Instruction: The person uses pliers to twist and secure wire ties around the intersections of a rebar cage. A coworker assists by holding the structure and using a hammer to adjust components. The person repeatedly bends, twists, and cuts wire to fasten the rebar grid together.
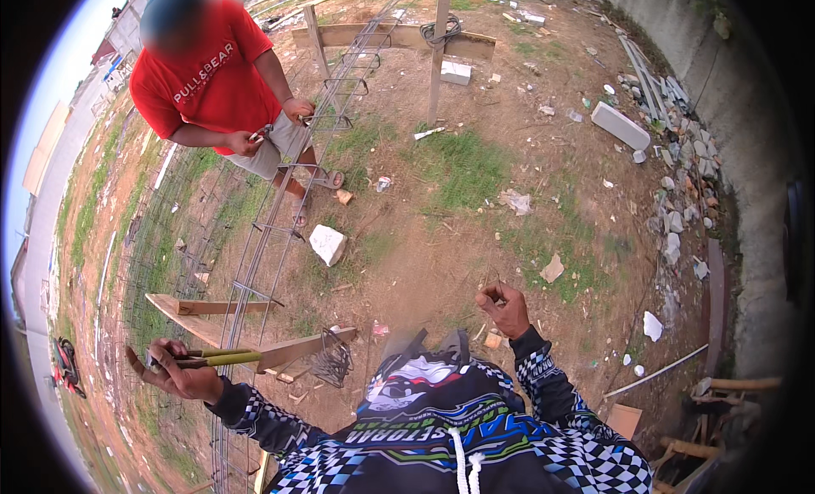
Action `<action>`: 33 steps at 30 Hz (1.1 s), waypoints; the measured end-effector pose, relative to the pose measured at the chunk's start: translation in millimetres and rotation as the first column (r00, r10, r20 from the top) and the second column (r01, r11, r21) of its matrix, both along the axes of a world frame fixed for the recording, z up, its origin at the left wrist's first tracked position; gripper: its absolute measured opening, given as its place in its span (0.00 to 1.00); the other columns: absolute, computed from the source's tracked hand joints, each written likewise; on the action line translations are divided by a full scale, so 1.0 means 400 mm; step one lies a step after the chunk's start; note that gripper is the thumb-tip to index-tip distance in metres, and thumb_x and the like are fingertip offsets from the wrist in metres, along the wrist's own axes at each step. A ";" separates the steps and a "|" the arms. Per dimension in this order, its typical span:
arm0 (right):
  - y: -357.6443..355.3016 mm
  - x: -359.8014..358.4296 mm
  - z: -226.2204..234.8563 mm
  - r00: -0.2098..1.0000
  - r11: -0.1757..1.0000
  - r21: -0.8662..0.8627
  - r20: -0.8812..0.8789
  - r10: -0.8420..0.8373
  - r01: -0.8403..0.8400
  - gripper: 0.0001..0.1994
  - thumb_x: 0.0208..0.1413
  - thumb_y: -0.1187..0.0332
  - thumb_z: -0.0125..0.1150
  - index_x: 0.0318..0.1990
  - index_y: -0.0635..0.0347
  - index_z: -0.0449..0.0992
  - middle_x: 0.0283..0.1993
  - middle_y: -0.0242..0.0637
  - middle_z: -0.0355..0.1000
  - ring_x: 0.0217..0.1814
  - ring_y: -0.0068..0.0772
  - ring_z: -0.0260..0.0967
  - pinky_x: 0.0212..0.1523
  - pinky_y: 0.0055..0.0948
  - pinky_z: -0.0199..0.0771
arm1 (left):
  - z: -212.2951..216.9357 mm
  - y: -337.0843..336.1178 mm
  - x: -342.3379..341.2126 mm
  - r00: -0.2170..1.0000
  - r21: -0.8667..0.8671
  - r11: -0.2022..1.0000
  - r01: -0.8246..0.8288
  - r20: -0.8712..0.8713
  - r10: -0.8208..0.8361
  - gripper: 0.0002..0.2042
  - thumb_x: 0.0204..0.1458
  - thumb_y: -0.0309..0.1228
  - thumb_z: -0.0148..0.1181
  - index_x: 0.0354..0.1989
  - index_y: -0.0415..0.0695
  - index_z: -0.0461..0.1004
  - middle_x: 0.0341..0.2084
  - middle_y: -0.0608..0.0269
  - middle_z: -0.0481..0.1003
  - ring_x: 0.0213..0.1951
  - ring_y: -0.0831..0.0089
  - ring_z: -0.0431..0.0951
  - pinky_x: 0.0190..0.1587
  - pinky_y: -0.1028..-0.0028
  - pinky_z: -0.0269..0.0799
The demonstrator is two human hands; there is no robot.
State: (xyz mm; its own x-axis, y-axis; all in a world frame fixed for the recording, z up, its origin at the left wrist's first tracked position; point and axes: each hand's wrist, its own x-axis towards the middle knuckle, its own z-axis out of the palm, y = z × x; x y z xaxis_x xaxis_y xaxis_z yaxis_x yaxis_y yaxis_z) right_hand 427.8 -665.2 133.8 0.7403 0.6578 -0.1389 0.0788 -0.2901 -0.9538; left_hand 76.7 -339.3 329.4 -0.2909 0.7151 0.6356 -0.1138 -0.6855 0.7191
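Observation:
My left hand [188,373] is closed around pincers with yellow-green handles [233,357], beside the near end of a long rebar cage [297,165]. The handles point right, over the bars; the jaws are mostly hidden by my fingers. My right hand [505,311] is raised over the dirt in front of me, thumb and fingertips pinched together. A thin dark line shows at the fingertips, too fine to name. Square stirrups cross the cage's long bars. A bundle of loose stirrups [333,362] hangs on the wooden support [297,348] near my body.
Across the cage stands a person in a red shirt [204,78], holding a small tool. A far wooden trestle [395,37] carries the cage's other end. Wire mesh [165,231] lies left. A white block [328,244] sits on the ground; rubble [675,214] lines the right wall [755,154].

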 end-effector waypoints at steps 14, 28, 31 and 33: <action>0.264 0.668 -0.079 0.975 0.980 -0.078 0.112 0.192 -0.184 0.20 0.45 0.69 0.64 0.45 0.64 0.65 0.34 0.43 0.75 0.33 0.36 0.76 0.35 0.34 0.75 | -0.530 -0.136 1.444 0.384 -0.722 0.105 0.684 0.233 -0.894 0.21 0.55 0.34 0.61 0.53 0.38 0.65 0.36 0.54 0.76 0.36 0.70 0.78 0.39 0.71 0.74; 0.108 1.421 -0.151 0.799 0.771 -0.373 -0.115 -0.590 0.516 0.17 0.47 0.74 0.60 0.45 0.68 0.67 0.33 0.45 0.70 0.23 0.32 0.73 0.20 0.29 0.73 | -0.560 -0.093 2.341 -0.702 -0.846 -0.203 0.493 -0.249 -0.668 0.21 0.55 0.45 0.57 0.47 0.39 0.74 0.29 0.49 0.78 0.31 0.61 0.78 0.36 0.65 0.71; 0.182 1.644 -0.198 0.858 0.807 -0.371 -0.050 -0.511 0.459 0.17 0.47 0.71 0.61 0.46 0.65 0.69 0.34 0.45 0.73 0.30 0.40 0.75 0.28 0.34 0.75 | -0.563 -0.128 2.577 -0.664 -0.818 -0.128 0.561 -0.352 -0.660 0.22 0.54 0.45 0.57 0.47 0.39 0.73 0.30 0.48 0.78 0.33 0.59 0.79 0.36 0.64 0.72; 0.238 1.829 -0.199 0.918 0.850 -0.355 0.076 -0.389 0.390 0.18 0.47 0.70 0.62 0.47 0.65 0.69 0.36 0.46 0.74 0.35 0.44 0.75 0.33 0.37 0.74 | -0.592 -0.132 2.732 -0.591 -0.777 -0.092 0.622 -0.389 -0.706 0.22 0.55 0.45 0.56 0.48 0.39 0.73 0.30 0.48 0.78 0.33 0.59 0.79 0.36 0.64 0.72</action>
